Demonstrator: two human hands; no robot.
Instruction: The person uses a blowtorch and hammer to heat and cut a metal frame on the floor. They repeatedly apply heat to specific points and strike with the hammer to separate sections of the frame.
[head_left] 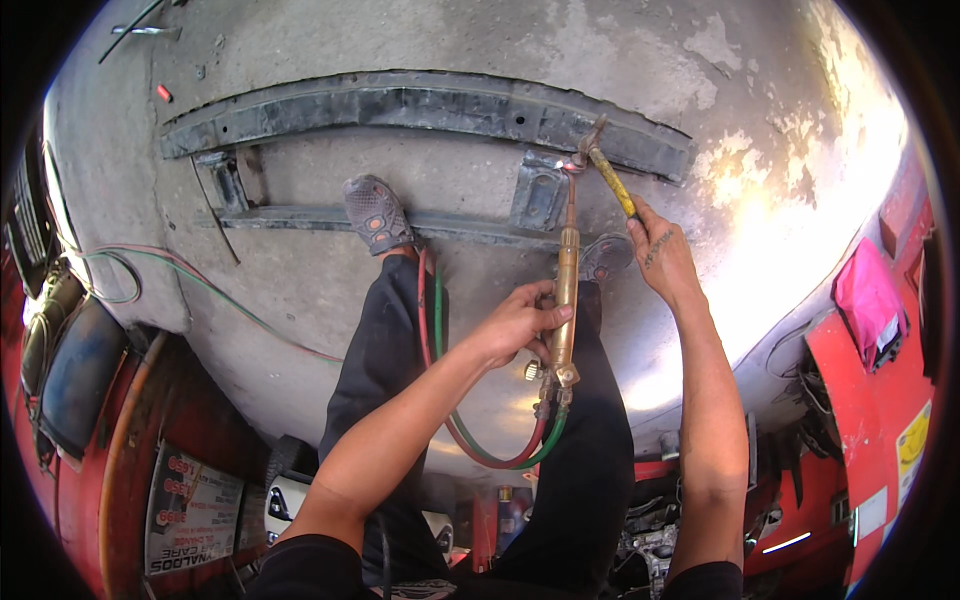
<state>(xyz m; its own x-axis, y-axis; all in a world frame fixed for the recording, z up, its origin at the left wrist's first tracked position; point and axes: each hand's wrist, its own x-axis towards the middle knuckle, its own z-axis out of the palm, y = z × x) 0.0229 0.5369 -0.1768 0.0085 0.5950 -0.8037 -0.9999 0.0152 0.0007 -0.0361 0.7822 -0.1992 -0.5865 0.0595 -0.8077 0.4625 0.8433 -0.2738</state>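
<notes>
On the far left a thin green line point(160, 268) trails across the concrete floor point(300, 300), well apart from the work. The long dark metal beam point(420, 105) lies across the floor, with a second, thinner bar point(300, 217) nearer the person; the left shoe point(375, 212) stands on that bar, which looks like a sound way to pin the piece.

The left hand point(515, 322) is closed around the brass torch point(565, 300) at mid-body, thumb on top, with 2 hoses, red and green point(500, 460), looping from its lower end (they hang between the legs, clear of the flame). The torch tip point(574, 165) glows against the edge of the bracket point(540, 192) under the beam.

The right hand point(660, 255) is wrapped fully around the yellow handle of a hammer point(608, 170), whose head sits touching the beam right beside the glowing spot.

To do this well, I judge the flame should dwell on 1 spot until it is evenly bright, the hammer blows should be short and land just beside the tip, and the hoses should be kept behind the heat. On the right, red bodywork point(870, 380) sits away from the flame.
</notes>
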